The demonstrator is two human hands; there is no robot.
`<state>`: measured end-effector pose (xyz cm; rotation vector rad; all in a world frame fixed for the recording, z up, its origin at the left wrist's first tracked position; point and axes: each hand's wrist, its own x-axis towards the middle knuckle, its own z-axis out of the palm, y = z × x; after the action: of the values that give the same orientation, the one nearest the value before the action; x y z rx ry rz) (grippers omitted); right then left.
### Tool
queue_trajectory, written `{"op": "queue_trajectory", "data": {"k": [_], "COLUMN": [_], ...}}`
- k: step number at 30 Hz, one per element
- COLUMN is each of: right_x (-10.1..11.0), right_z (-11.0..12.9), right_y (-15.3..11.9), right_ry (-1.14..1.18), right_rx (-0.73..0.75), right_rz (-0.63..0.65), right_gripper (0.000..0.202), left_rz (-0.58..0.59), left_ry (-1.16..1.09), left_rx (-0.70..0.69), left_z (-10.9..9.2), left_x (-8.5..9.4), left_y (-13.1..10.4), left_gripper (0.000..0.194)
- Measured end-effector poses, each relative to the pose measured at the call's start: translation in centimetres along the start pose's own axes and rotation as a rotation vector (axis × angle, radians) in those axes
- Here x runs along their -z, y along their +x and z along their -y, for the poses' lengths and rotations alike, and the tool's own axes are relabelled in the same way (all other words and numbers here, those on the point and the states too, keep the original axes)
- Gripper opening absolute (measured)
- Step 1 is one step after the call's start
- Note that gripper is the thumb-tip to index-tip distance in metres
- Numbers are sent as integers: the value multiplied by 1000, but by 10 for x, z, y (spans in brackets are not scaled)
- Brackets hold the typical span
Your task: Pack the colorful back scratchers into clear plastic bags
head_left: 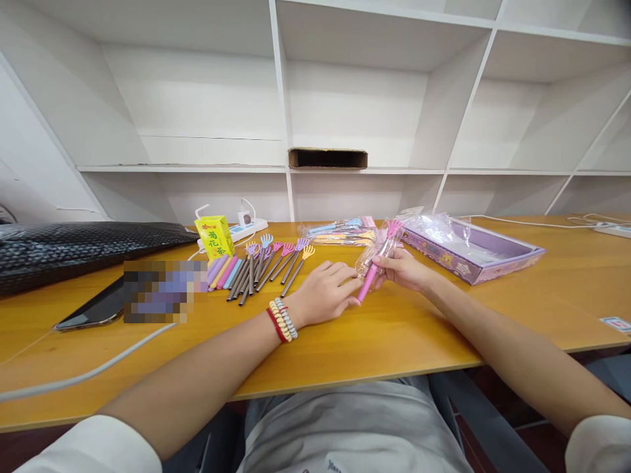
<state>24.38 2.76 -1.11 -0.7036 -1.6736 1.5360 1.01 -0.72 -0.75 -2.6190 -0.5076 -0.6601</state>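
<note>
My right hand [401, 266] is closed round a pink back scratcher [367, 284], its hand-shaped head pointing up and away and its handle slanting toward me. A clear plastic wrapper [379, 246] surrounds its upper part. From the other side, my left hand [328, 292] has its bent fingers closed at the lower handle and the wrapper's edge; the exact grip is partly hidden. To the left lie several back scratcher rods with coloured claw heads [283, 259] and bare metal ends. Beside them are several loose coloured handles [224, 272]. Several wrapped back scratchers [340, 233] lie behind my hands.
At right, a purple box [473, 272] holds crumpled plastic film [434, 230]. A yellow drink carton [214, 236], a power strip [249, 230], a phone [93, 305] and a white cable [123, 355] are at left, near a black bag [89, 253]. White shelves [355, 98] rise behind the table.
</note>
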Motion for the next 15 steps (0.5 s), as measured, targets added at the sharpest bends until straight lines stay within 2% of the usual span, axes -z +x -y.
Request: {"op": "queue_trajectory", "data": {"k": [6,15], "right_x": [0,-4], "right_z": [-3,1], "right_y": [1,0], "right_ry": [23,43], "right_rx": [-9,-37], "right_rz": [0,49], "right_gripper": [27,27], "left_rz": [69,79], "left_ry": [-26,27], "left_rx": [17,46], "left_z": [-2,-4], "left_x": [-4,-9], "left_y": [1,0], "left_gripper": [25,25]}}
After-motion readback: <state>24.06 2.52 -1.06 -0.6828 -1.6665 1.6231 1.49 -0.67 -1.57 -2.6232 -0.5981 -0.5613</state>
